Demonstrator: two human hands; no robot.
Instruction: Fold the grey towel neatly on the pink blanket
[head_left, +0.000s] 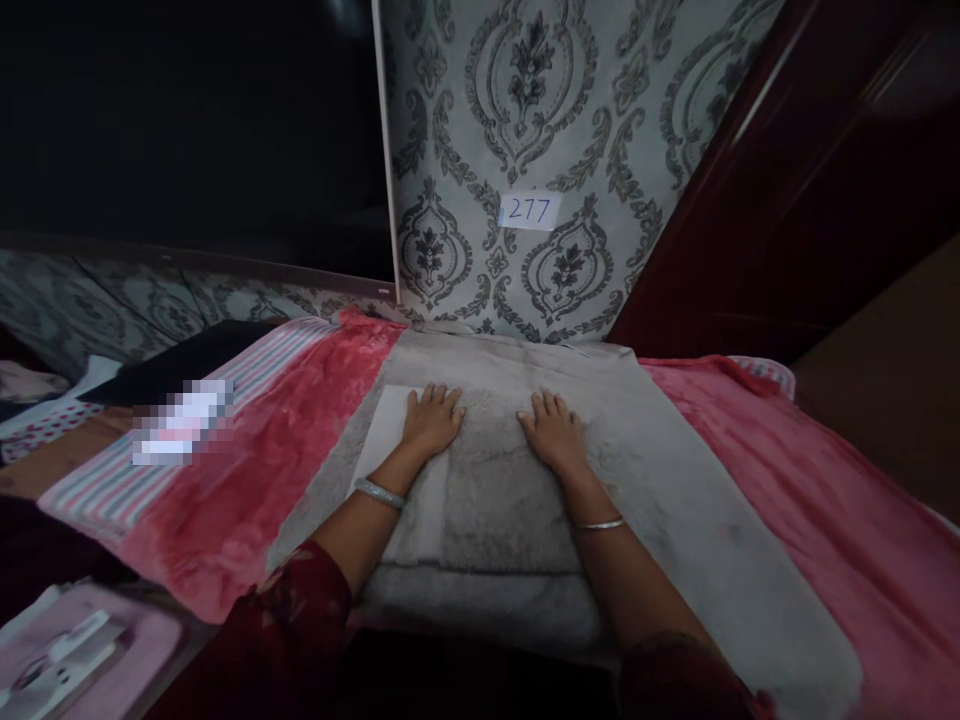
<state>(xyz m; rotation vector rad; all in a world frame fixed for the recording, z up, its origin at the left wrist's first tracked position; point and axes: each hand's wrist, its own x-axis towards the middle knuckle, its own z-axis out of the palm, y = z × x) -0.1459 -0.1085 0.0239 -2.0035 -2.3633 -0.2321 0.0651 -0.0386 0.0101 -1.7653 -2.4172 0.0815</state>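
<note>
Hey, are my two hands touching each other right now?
No, the left hand and right hand lie apart, with grey fabric showing between them.

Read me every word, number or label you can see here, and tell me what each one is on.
"277": handwritten on the white paper slip on the patterned wallpaper.
Too small to read: mark on the dark screen's lower frame.
Nothing else is legible.

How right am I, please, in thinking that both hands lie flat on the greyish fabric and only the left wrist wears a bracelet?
Not quite: the head view shows a bracelet on the right wrist too; the left hand and right hand do lie flat there.
</note>
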